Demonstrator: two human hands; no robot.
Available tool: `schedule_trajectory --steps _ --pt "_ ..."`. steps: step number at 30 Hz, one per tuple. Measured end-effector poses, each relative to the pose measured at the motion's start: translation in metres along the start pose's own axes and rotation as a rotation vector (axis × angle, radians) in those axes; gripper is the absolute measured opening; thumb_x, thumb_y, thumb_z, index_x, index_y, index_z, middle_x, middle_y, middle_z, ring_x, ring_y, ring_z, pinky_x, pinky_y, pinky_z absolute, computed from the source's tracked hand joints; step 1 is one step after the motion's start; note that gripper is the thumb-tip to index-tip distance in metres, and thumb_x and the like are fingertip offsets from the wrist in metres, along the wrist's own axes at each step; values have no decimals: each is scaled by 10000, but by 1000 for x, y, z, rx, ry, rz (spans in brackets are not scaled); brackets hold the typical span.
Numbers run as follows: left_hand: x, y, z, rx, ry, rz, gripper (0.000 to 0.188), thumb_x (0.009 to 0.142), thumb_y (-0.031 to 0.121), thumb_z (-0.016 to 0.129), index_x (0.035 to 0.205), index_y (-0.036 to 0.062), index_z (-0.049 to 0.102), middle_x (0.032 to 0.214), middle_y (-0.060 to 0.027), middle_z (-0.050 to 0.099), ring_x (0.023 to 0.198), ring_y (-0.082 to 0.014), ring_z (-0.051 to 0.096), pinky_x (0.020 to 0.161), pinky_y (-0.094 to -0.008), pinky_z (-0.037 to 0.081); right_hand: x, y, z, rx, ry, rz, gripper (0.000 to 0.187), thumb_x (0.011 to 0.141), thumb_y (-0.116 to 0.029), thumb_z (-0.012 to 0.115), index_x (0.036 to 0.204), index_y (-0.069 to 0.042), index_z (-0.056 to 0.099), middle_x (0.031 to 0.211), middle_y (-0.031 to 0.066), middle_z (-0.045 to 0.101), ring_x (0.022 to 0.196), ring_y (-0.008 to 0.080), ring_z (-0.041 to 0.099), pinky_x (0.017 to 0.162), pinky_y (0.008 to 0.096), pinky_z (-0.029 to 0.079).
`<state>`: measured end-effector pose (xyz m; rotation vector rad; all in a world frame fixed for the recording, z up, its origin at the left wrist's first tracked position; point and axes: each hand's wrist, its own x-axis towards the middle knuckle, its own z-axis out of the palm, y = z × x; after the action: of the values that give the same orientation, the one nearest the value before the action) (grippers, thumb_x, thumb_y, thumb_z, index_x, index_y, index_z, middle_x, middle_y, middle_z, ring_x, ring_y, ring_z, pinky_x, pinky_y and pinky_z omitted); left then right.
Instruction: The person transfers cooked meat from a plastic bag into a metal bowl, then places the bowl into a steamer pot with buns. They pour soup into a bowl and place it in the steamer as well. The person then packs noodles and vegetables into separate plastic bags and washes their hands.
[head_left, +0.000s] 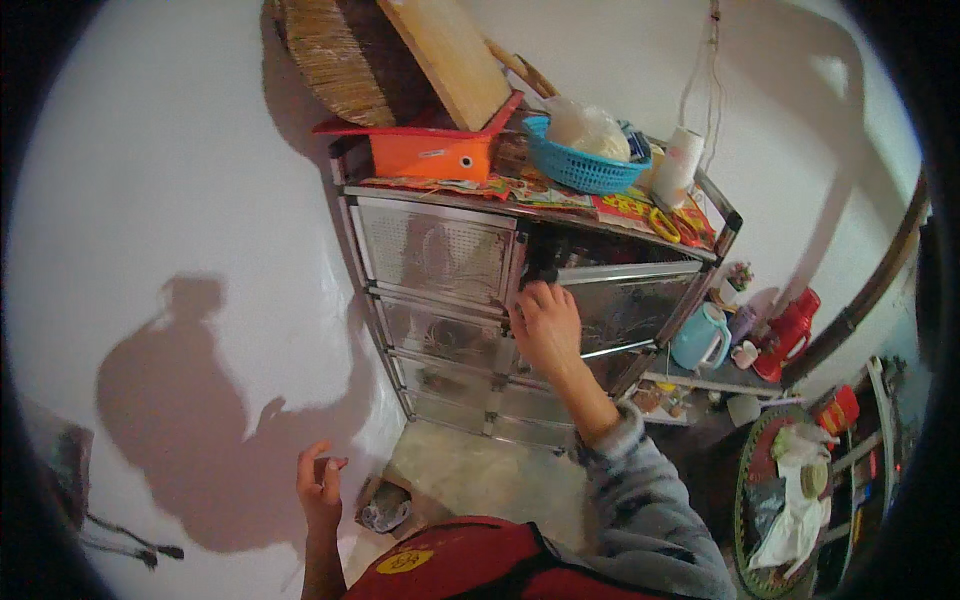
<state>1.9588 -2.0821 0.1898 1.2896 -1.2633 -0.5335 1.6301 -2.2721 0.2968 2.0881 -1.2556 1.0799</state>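
Observation:
A tall metal-framed cabinet (512,250) with patterned glass doors stands before me. Its upper right door (635,300) is ajar, and the dark inside shows above the door's top edge. My right hand (546,322) reaches up with its fingers closed on the left edge of that door; the fingertips are partly hidden. Beside it, the upper left door (437,248) is closed. Low at the left, near the white wall, my left hand (321,480) hangs in the air with loosely bent fingers apart and nothing visible in them.
On the cabinet top are an orange box (430,155), a wooden board (445,60), a blue basket (580,165), a paper roll (680,165) and yellow scissors (665,225). Right of it stand a light-blue kettle (697,338), a red flask (790,335) and a round table (750,500).

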Motion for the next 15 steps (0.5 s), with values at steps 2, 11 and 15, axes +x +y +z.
schedule_trajectory --steps 2,11,15 --pt "18 -12 -1 -74 -49 -5 255 857 -26 442 1107 1 483 1100 -97 507 811 -164 598 744 -281 466 -28 -21 -47 39 23 12 231 658 -82 642 882 -57 593 953 79 548 885 272 522 868 414 396" --pt "76 -38 47 -175 -383 -8 286 850 -34 462 1133 4 470 1064 -65 533 826 -142 598 788 -288 470 -124 -72 -169 -286 308 406 164 682 -66 528 820 -27 608 857 130 597 824 279 548 854 453 385" --pt "80 -31 68 -208 -471 9 289 850 -31 465 1137 1 465 1053 -71 516 827 -141 591 750 -282 469 -109 -73 -132 -38 165 368 206 664 -39 556 866 -18 590 902 133 576 855 306 531 768 414 413"
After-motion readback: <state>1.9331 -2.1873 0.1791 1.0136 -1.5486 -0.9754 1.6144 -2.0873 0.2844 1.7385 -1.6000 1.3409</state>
